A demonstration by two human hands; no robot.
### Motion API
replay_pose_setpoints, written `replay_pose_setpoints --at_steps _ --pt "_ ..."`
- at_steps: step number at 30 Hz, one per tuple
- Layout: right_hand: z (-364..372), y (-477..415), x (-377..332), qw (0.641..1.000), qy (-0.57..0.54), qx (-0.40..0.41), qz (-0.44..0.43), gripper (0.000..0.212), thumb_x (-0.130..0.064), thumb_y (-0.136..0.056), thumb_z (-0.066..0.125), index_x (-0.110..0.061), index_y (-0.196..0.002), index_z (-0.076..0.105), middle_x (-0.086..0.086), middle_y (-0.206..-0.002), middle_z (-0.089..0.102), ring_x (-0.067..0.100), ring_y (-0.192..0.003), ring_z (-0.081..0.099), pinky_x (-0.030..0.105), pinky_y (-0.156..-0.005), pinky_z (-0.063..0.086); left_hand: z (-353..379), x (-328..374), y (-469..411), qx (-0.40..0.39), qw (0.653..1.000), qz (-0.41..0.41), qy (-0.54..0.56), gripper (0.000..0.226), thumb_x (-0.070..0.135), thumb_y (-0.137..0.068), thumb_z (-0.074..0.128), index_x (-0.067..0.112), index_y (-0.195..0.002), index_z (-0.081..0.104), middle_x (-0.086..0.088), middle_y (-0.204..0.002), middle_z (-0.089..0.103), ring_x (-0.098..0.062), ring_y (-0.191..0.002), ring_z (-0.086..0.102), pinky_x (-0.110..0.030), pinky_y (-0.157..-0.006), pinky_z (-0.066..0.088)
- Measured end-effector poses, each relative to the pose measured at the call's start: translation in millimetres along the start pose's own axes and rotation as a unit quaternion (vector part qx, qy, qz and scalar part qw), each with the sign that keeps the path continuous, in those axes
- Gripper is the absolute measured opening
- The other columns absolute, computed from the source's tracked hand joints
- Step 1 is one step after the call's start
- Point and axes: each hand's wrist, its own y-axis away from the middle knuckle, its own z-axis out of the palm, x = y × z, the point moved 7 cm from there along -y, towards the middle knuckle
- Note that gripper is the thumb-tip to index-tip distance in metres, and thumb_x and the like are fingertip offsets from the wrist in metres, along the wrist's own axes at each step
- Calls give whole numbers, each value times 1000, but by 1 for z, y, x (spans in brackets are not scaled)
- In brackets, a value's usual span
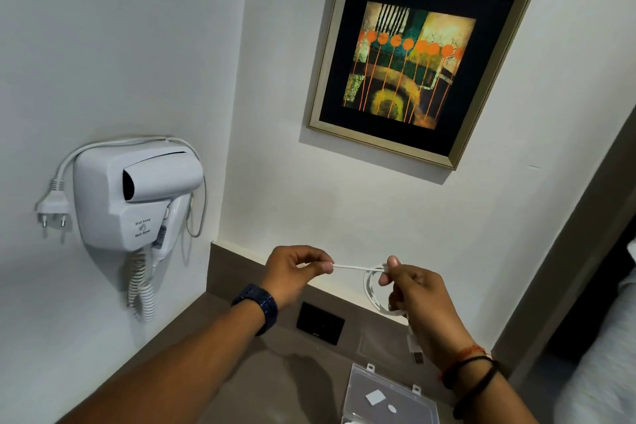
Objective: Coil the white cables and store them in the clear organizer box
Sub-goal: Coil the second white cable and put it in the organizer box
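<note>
left hand (296, 268) pinching one end of the white cable (354, 267) | right hand (411, 289) at its 3 o'clock, gripping the coiled loops, plug dangling below | clear organizer box (389, 396) on the desk (213, 372), at 6 o'clock below both hands

**Soft, even indoor light with wide-angle bending**

The white walls are evenly lit, without glare. The framed picture (418, 62) and hair dryer (137, 196) cast soft shadows down onto the wall. Straight lines bow and tilt toward the edges. The centre is fairly sharp; the lower corners blur slightly.
</note>
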Motion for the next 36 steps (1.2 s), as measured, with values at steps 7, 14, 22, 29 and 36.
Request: replay_pose_setpoints --at_steps 7,14,22,29,36 --pt "18 -3 -2 988 -142 -37 41 42 -38 -95 48 -10 -65 58 -6 -46 30 13 -42 31 34 -57 34 19 -9 13 102 989 53 -89 18 17 -69 78 34 -68 73 11 -80 56 -12 -86 55 -20 -72 44" --pt "18 -1 -5 995 -94 4 21 42 -37 -95 47 -12 -63 56 -8 -40 39 15 -45 39 30 -53 36 58 -14 24 28 988 -70 132 24 3 -81 64 21 -75 77 -10 -76 75 -21 -70 68 -26 -66 58" --pt "8 1 -4 998 -49 35 7 42 -41 -95 45 -13 -67 58 -9 -39 45 5 -41 45 22 -50 47 65 -8 30 -2 963 -99 253 21 21 -67 80 8 -81 75 -9 -83 75 -18 -76 69 -26 -72 55" --pt "14 3 -1 999 -44 8 10 40 -36 -94 50 -9 -68 62 -7 -39 46 10 -41 46 27 -49 45 57 -9 30 49 968 -103 223 23 3 -73 74 11 -90 61 -12 -72 75 -23 -69 71 -31 -65 57" --pt "15 5 -10 999 -9 -45 7 26 -27 -87 65 -10 -68 70 -1 -47 56 16 -50 54 39 -60 49 58 -20 27 3 964 -131 231 33 4 -86 59 24 -91 34 -3 -72 72 -18 -72 60 -29 -73 49"
